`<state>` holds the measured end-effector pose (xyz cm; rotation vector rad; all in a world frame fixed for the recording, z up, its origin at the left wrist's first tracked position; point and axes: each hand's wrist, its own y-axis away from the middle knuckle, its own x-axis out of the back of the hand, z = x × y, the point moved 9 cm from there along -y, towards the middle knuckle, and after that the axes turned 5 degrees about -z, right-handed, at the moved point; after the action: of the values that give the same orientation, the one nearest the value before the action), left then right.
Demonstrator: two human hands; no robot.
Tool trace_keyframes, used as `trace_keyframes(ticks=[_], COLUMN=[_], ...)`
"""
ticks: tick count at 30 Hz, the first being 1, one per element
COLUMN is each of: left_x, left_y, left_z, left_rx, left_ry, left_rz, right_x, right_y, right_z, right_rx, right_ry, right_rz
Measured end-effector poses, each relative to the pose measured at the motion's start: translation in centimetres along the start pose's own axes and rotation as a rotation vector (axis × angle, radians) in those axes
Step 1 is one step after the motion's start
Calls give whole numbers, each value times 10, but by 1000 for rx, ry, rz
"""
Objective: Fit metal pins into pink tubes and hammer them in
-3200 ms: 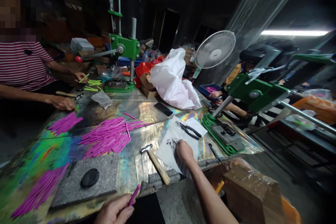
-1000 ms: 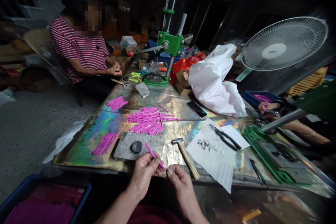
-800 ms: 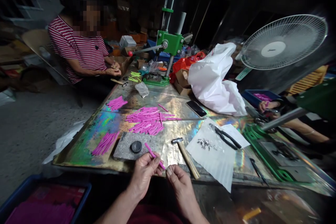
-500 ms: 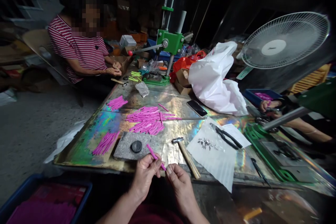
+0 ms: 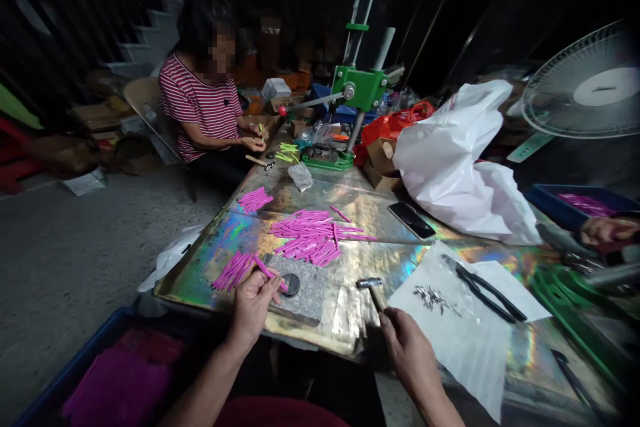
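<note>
Pinched in my left hand (image 5: 257,297) is a pink stick (image 5: 270,271), its lower end over a round black disc (image 5: 291,284) on a grey stone block (image 5: 307,297). My right hand (image 5: 407,347) is wrapped round the wooden handle of a hammer (image 5: 370,283), whose metal head points away from me. Beyond the block lies a large heap of pink sticks (image 5: 305,233); smaller bundles lie left of the block (image 5: 234,271) and farther back (image 5: 255,199). Small metal pieces (image 5: 435,299) rest on a white sheet (image 5: 453,340) to the right.
Black-handled pliers (image 5: 490,293) lie on the sheet. Behind are a phone (image 5: 411,220), a white bag (image 5: 450,160) and a green press (image 5: 360,88). A person (image 5: 205,107) sits at the far left, holding something yellow-green. A blue bin (image 5: 75,363) stands lower left; another person's hand (image 5: 607,230) shows right.
My hands have moved apart. The left has brought the pink stick to the black disc, and the right has taken hold of the hammer. The view has swung left.
</note>
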<state>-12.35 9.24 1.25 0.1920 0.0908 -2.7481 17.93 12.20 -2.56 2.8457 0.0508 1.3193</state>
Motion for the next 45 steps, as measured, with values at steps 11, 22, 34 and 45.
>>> trace_keyframes(ticks=[11,22,34,45], left_x=[6,8,-22,-35], left_y=[-8,-5,-1,1], left_z=[0,-2,25,31], left_rx=[-117,-58,-348,-459], left_ry=[-117,-103,-598,-803], left_rz=[39,75,-215,-303], right_x=[-10,-12,-3,9], right_y=[-13,-12,-21,10], right_z=[18,38,17,-101], right_rx=[41,29,-184,110], right_ry=[361,396,-198,-620], right_rz=[-29,-16,-274,-378])
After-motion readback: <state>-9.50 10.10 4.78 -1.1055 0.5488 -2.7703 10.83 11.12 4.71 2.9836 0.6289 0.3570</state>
